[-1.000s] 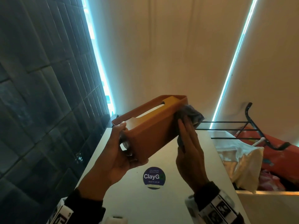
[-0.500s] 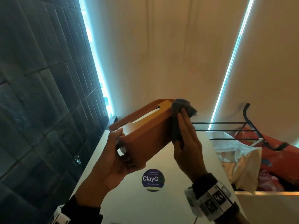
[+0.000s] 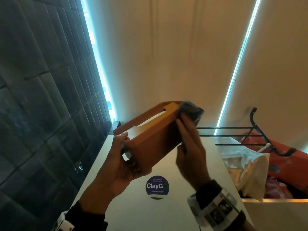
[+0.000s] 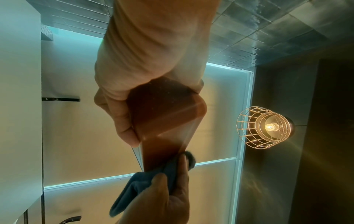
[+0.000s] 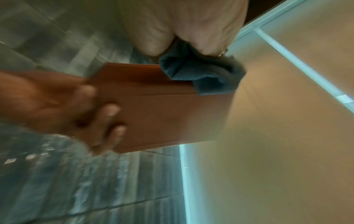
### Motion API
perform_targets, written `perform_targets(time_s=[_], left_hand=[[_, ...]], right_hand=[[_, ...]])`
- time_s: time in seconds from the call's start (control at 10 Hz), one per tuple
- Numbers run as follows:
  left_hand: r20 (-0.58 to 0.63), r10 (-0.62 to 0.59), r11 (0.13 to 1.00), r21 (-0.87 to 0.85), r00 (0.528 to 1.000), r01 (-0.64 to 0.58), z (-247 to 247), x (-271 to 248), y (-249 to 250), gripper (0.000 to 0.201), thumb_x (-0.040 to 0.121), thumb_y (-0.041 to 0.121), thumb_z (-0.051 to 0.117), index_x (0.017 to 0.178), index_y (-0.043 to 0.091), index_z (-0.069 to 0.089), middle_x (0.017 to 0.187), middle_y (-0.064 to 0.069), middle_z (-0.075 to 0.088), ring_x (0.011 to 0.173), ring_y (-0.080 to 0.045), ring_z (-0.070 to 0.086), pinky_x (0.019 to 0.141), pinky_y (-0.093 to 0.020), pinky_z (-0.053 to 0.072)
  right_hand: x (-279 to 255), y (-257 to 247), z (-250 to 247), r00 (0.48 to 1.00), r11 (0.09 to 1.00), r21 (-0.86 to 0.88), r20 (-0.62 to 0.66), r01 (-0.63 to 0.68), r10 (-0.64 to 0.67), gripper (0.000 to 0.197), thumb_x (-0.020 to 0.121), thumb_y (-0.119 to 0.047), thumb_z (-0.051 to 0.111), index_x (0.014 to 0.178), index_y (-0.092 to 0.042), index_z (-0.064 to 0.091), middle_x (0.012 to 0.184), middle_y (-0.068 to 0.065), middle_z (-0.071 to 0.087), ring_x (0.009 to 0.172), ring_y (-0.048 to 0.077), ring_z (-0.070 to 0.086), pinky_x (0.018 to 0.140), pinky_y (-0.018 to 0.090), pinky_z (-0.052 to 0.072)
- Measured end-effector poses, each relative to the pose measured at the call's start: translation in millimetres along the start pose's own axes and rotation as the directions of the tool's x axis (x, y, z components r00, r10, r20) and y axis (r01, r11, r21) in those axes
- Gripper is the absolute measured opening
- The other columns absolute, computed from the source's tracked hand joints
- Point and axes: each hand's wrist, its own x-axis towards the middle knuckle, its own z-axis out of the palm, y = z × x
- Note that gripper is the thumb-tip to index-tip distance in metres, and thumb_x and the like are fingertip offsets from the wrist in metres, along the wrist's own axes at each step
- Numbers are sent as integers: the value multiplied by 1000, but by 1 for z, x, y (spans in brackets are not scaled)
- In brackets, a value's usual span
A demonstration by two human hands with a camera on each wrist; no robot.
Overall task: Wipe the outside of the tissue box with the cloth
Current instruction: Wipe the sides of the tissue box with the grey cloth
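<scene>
Midframe, the left hand (image 3: pixel 120 165) gripped the box (image 3: pixel 153 139) by its lower-left end, long axis rising to the upper right, where the right hand (image 3: pixel 190 147), fingers nearly straight, pressed the cloth (image 3: pixel 190 110) against the far end

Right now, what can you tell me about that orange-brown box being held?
The tissue box is a long, orange-brown case that looks wooden, with a slot along its top. It is held tilted in the air above the white table, far end raised. The left hand grips its near end; the right hand presses a dark blue cloth against its far end.
</scene>
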Motion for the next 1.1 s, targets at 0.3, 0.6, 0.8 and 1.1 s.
perform_targets(time_s=[0.3,0.6,0.8,1.1], left_hand=[[15,49,999,-13,999,-49,-3,4,-1,54,71,58,69,103,15,67,97,-16,73,90,-36,69,68,-48,61],[30,70,995,-71,997,-67,1,6,-9,51,95,50,44,71,22,81,77,-5,78,71,-21,76,56,-36,62],[-50,68,997,-20,996,-70,-5,8,-10,36,91,55,47,104,23,61,103,-17,73,90,-42,72,68,-55,61],[-41,136,987,96,990,-132,4,6,-19,65,62,61,62,117,27,57,109,-11,76,91,-36,75,67,-50,62]], right_hand=[[-26,-21,14,959,969,177,199,170,-204,44,104,-16,42,147,-11,35,158,-5,28,148,17,24,118,40,28],[-41,-53,29,927,929,200,149,313,-344,50,108,-15,30,155,-23,17,164,-13,6,150,12,17,120,31,20],[-26,-6,26,999,998,58,53,1,-4,51,92,6,42,142,-1,43,154,16,33,142,32,33,115,47,35],[-21,-6,16,633,319,681,273,-659,724,49,96,7,37,138,-15,52,131,8,59,118,27,58,95,44,54]])
